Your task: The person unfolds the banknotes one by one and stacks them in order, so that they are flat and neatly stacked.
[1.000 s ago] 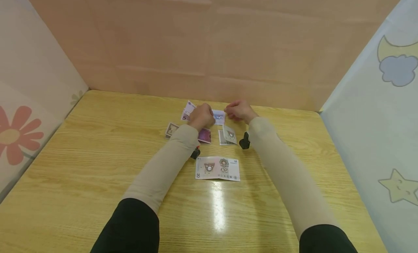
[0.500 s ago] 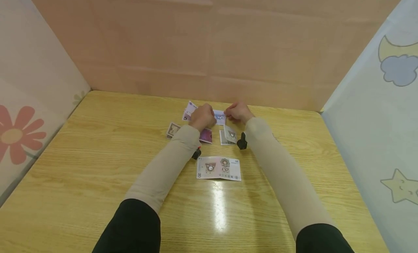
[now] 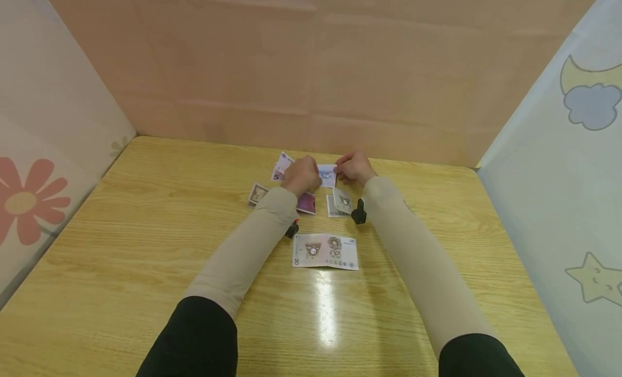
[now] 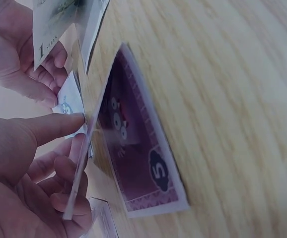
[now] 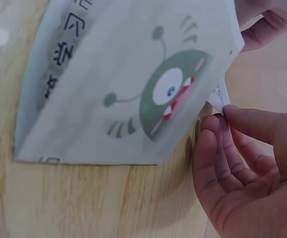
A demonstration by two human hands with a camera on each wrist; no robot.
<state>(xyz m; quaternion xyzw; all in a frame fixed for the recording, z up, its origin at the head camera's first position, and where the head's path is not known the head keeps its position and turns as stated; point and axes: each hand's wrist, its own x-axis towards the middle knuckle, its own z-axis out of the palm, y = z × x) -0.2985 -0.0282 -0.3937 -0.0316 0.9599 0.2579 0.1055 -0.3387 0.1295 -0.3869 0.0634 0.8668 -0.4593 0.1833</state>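
Observation:
In the head view, a small blue play banknote lies between my two hands near the table's far edge. My left hand holds its left side, and the left wrist view shows the thumb pressed to the note's edge with the other fingers curled. At the opposite edge, my right hand pinches the note between thumb and fingers, as the right wrist view shows. A folded purple 5 note stands tented close by my left hand. In front of my right hand is a folded grey-green 1 yuan note.
A creased 20 note lies nearer on the wooden table. Left of my left hand are a purple 5 note and a brownish note, both partly covered. A papered wall rises behind the table.
My right hand and wrist have shifted slightly left, in against the blue banknote's edge. The left hand stays at its side of the note, and the other notes keep their places.

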